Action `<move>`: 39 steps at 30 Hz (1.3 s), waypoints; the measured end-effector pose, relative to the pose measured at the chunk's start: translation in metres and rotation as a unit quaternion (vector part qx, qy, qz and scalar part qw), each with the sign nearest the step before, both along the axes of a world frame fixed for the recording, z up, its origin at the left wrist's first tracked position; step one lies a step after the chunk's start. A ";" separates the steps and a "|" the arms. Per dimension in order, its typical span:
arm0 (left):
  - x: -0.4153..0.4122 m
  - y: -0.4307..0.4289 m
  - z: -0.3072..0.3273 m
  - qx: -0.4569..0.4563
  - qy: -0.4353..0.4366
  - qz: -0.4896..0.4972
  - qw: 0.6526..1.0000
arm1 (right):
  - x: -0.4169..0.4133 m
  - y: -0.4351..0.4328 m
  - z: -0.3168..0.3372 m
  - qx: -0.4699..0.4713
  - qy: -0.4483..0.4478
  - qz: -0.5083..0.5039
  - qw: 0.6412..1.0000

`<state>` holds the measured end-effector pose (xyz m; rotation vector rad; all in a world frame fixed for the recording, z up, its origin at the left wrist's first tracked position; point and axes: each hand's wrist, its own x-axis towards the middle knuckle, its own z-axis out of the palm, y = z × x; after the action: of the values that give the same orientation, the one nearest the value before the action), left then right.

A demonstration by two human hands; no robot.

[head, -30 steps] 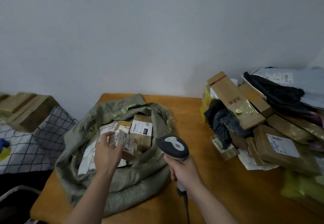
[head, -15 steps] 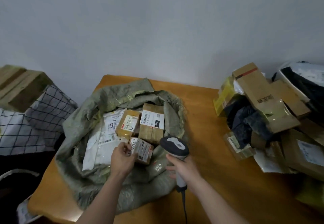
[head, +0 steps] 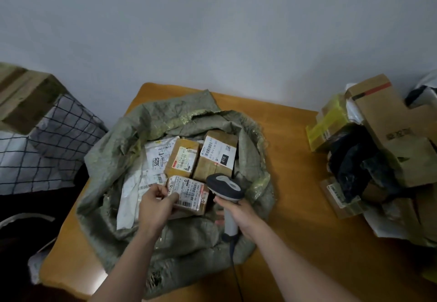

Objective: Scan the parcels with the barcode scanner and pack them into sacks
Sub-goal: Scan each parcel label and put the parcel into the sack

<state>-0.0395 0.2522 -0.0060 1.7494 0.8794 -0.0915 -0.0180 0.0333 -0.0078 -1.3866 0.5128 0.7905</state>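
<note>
Nearest the camera, two bare forearms reached over the front edge of a wooden table [head: 295, 183]. The right hand [head: 236, 209] was wrapped round the grip of the barcode scanner [head: 224, 187], whose dark head pointed away from the person above the sack's near rim; its cable [head: 236, 275] ran down toward the front edge. The left hand [head: 156, 203] gripped a small labelled parcel [head: 189, 194] by its left end, thumb across the label, inside the mouth of the sack [head: 113, 150]. Whether the parcel lay on the contents or was held just above them could not be told.

The crumpled grey-green sack lay open on the left half of the table. Behind the held parcel sat two brown boxes [head: 217, 152] side by side, with a white mailer [head: 132, 197] to their left.

On the table's right side, well apart from the sack, a heap of unsorted parcels [head: 390, 145] mixed cardboard boxes, dark bags and yellow tape. Left of the table lay a checked cloth [head: 59, 136] with a large carton [head: 21, 98] on it. A plain pale wall [head: 212, 30] closed off the room behind.
</note>
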 end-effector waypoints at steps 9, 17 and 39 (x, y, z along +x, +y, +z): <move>0.005 -0.026 0.005 0.039 0.019 0.001 0.999 | -0.003 -0.019 0.004 -0.121 0.009 -0.030 0.992; 0.000 -0.052 -0.004 -0.044 0.000 -0.076 0.996 | -0.018 -0.039 0.025 -0.109 0.007 -0.030 0.994; 0.007 -0.171 0.065 0.242 -0.030 -0.331 0.912 | -0.063 -0.135 0.082 -0.043 -0.117 -0.175 0.977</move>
<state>-0.0329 0.0811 0.0590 2.4485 0.2277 -0.2806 -0.0807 -0.1022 0.0741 -1.3972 0.5906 0.3194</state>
